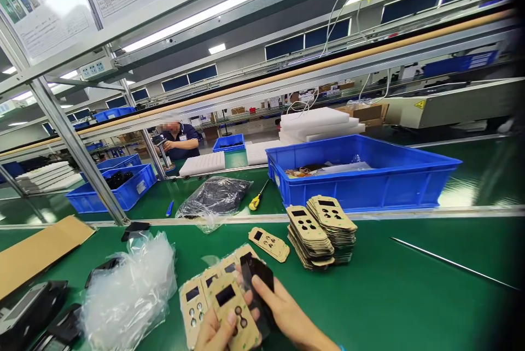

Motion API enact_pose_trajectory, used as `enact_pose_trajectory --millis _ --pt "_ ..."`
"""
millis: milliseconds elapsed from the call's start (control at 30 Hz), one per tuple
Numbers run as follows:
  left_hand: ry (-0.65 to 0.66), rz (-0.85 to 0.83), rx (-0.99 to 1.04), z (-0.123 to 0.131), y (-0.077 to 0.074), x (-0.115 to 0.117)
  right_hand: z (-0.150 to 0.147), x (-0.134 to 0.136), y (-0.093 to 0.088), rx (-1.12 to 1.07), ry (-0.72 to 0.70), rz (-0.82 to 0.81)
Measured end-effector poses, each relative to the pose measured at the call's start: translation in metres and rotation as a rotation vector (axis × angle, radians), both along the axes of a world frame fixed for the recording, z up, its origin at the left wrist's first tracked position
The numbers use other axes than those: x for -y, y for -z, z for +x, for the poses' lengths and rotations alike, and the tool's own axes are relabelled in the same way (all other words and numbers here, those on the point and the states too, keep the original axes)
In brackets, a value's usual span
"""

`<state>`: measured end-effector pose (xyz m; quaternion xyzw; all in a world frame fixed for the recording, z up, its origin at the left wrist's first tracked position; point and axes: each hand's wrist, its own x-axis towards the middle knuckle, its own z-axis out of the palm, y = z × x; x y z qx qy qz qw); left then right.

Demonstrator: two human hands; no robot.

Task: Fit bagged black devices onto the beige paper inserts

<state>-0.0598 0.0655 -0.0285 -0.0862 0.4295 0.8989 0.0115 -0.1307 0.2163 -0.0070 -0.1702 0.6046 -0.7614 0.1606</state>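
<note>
Pinched in my left hand (213,332) is a tan paper-backed panel (234,321) with a dark window and round button holes. Just beside it, my right hand (283,307) grips a flat black panel (260,271), thumb on top. The two panels are close together; I cannot tell whether they touch. Under and behind my hands lie more tan panels (192,307) in a row, partly covered. One loose tan panel (268,244) rests farther back. To its right stand two stacks of such panels (311,236), side by side.
Clear plastic bags (131,291) and black device housings (30,313) lie at left, near cardboard (41,252). Behind are a black bagged bundle (215,196), a yellow screwdriver (256,200) and a blue bin (361,189). A thin rod (451,262) lies right. A person (182,140) sits beyond.
</note>
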Motion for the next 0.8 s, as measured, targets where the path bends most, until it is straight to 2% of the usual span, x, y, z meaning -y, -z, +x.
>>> enact_pose_trajectory --millis 67,133,200,267,333,367,433,533,600,700,800 --pt "-0.041 0.057 0.017 -0.003 -0.006 0.012 -0.007 -0.007 -0.004 0.034 0.156 -0.063" --pt "-0.111 0.095 -0.012 -0.006 -0.01 0.023 -0.013 -0.012 -0.008 -0.119 0.372 -0.065" --pt "-0.161 0.112 -0.048 -0.008 -0.011 0.026 -0.012 -0.014 -0.009 -0.353 0.464 0.014" --pt "-0.147 0.135 -0.088 -0.007 -0.008 0.016 -0.006 -0.011 -0.007 -0.6 0.359 0.125" --pt "-0.051 0.176 -0.128 -0.004 -0.005 -0.002 0.002 -0.005 -0.002 -0.815 0.2 0.222" --pt "0.01 0.198 -0.146 -0.002 -0.005 -0.011 0.006 -0.003 0.0 -0.905 0.159 0.259" --pt "0.108 0.233 -0.154 0.001 -0.009 -0.022 0.01 0.0 0.002 -1.04 0.175 0.344" --pt "0.165 0.265 -0.089 0.002 -0.025 -0.016 0.011 -0.001 -0.002 -1.249 0.227 0.521" --pt "0.142 0.24 -0.023 -0.001 -0.035 -0.003 0.012 -0.003 -0.008 -1.411 0.177 0.609" --pt "0.053 0.127 0.04 -0.004 -0.036 0.012 0.012 -0.004 -0.013 -1.531 0.086 0.588" --pt "0.03 0.066 0.083 -0.003 -0.023 0.01 0.012 -0.004 -0.007 -1.462 0.098 0.327"
